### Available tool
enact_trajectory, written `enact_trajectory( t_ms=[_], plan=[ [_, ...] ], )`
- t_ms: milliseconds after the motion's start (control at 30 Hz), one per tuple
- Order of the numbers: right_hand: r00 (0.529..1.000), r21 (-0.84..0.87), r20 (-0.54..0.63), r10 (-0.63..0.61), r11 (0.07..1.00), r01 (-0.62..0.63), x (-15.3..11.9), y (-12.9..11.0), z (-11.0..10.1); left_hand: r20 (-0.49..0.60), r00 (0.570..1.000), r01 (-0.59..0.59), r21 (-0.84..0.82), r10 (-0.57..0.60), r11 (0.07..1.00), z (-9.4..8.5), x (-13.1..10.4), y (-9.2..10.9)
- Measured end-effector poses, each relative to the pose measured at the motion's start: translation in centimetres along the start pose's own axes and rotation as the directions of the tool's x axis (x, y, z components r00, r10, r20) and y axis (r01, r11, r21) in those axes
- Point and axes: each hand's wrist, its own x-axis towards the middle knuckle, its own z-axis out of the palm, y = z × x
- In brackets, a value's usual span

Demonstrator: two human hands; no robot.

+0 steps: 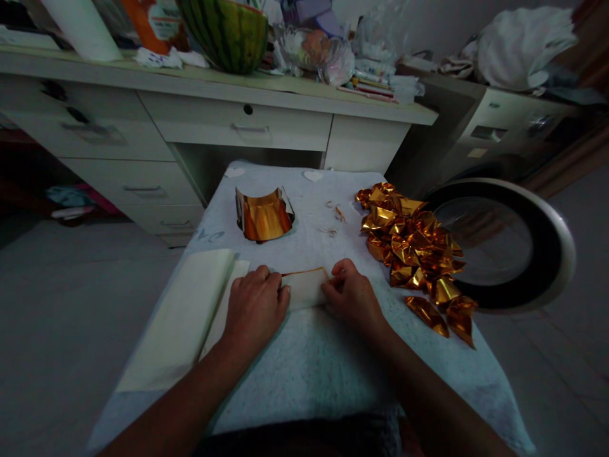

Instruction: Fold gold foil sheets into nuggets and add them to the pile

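Note:
A small sheet of pale paper with a thin gold edge (306, 291) lies flat on the cloth-covered table in front of me. My left hand (258, 298) presses on its left end, fingers curled. At the top right corner, my right hand (352, 295) pinches the paper's gold edge between thumb and fingers. Behind my hands stands a curved stack of shiny gold foil sheets (265, 217). Several folded gold foil pieces (409, 241) are heaped to the right. Larger cream paper sheets (183, 317) lie at my left, partly under my left forearm.
Small gold scraps (339, 214) lie on the tablecloth (304, 368). A white desk (209, 117) with drawers stands behind, holding a cut watermelon (228, 32) and plastic bags. On the right, a washing machine's round door (547, 247) hangs open beside the table.

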Motion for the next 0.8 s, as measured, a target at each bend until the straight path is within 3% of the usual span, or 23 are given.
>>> enact_trajectory(
  t_ms=[200, 800],
  plan=[
    [0.998, -0.178, -0.058, -0.014, 0.984, 0.004, -0.07, -0.44, 0.39, -0.056, 0.998, 0.012, -0.011, -0.012, 1.0, 0.49, -0.1, -0.19],
    [0.999, -0.215, -0.016, -0.046, 0.976, 0.042, -0.18, -0.53, 0.26, -0.071, 0.997, 0.017, -0.065, -0.021, 0.998, 1.0, 0.17, -0.4]
  ],
)
